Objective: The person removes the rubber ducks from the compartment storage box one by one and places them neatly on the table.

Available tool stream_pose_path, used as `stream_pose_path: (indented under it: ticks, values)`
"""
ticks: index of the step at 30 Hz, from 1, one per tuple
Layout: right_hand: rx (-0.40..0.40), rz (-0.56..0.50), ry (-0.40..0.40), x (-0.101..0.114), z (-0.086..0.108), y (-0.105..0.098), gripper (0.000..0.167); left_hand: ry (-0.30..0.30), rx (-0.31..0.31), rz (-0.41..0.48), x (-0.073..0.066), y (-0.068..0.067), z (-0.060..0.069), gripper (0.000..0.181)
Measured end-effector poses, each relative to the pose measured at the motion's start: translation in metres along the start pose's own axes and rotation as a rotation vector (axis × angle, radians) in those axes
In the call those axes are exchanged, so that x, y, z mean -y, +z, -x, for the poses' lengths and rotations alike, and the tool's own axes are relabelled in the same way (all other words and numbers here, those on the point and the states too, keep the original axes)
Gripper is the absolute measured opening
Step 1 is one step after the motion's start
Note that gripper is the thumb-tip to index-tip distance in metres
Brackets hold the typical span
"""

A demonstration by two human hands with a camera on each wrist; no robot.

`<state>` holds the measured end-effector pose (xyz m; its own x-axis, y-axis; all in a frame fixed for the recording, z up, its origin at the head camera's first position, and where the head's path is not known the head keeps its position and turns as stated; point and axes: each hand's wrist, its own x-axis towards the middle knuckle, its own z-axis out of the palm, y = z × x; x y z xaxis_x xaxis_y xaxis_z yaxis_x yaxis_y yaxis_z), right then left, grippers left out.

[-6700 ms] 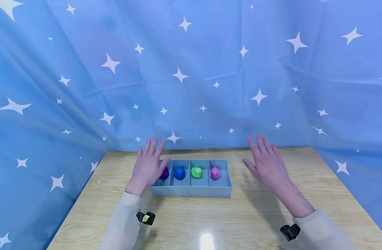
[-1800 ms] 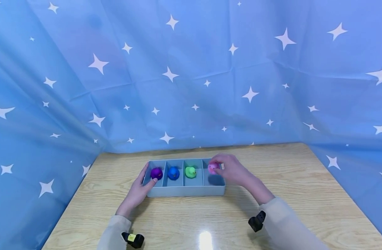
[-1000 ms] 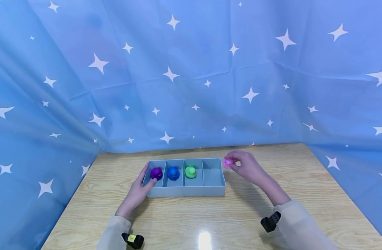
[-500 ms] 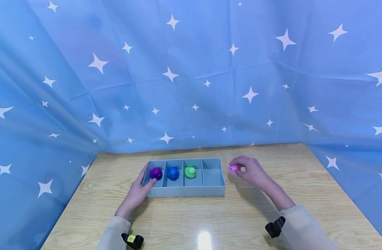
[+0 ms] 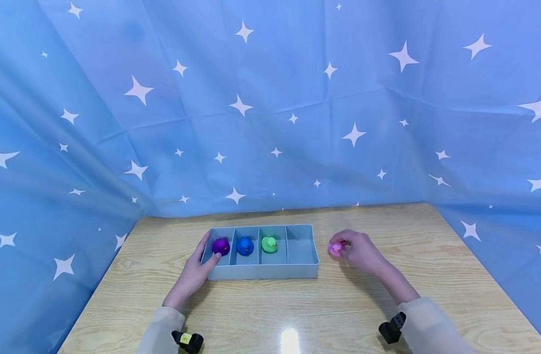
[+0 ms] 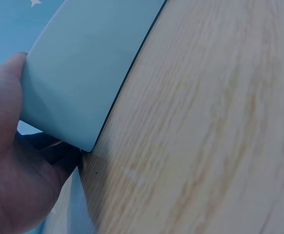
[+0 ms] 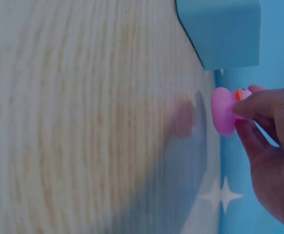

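Note:
A light blue tray (image 5: 263, 272) with several compartments holds a purple duck (image 5: 221, 246), a blue duck (image 5: 245, 246) and a green duck (image 5: 269, 244); its rightmost compartment holds nothing. My left hand (image 5: 193, 275) grips the tray's left end, thumb on the front rim; the left wrist view shows the hand (image 6: 15, 161) around the tray's corner (image 6: 83, 73). To the right of the tray, my right hand (image 5: 363, 250) pinches a pink duck (image 5: 335, 249). In the right wrist view the duck (image 7: 223, 111) is between thumb and fingers of the hand (image 7: 273, 146), a little off the tabletop.
The wooden table (image 5: 253, 314) extends around the tray, with a bright reflection near the front. Behind and at the sides hangs a blue cloth (image 5: 270, 147) with white stars. The tray's right end (image 7: 225, 34) is near the duck in the right wrist view.
My right hand has lifted the pink duck out of the rightmost compartment, carried it right past the tray's end, then nearer the front. My left hand came down onto the tray earlier and has stayed there.

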<state>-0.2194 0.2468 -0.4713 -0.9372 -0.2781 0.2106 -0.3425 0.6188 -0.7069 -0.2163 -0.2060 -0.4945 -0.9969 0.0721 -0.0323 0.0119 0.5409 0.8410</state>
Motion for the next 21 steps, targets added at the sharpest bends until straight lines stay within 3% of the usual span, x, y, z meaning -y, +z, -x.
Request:
stream_pose_path:
  ticks: [21]
  values:
    - [0.037, 0.005, -0.053, -0.0051, 0.001, 0.0047, 0.029, -0.006, -0.001, -0.018, -0.001, -0.0012, 0.0017, 0.075]
